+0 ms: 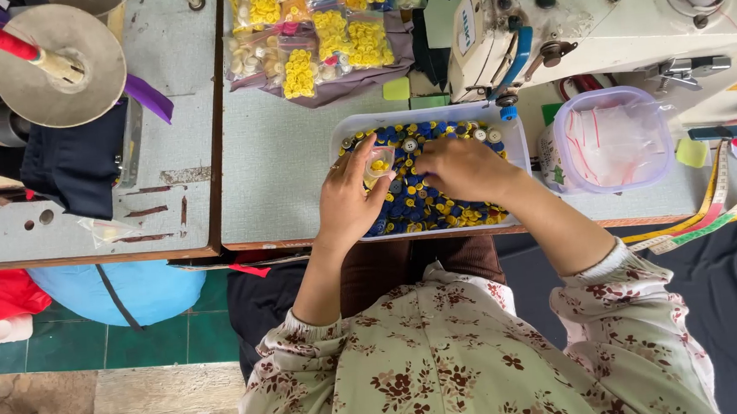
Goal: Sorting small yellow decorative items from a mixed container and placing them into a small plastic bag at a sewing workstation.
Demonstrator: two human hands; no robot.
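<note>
Near: left hand [348, 198] pinching small clear bag [378, 166] with few yellow buttons; right hand [464, 169] curled, picking in tray [516, 134], still heaped with mixed buttons [427, 210]. Far: several filled bags [316, 32].

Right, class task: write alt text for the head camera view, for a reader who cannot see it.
Seen from above, a person's left hand holds a small clear bag of yellow buttons over a clear tray of blue and yellow buttons, while the right hand rests among them. A sewing machine, a lidded tub and bagged buttons sit on the table.
</note>
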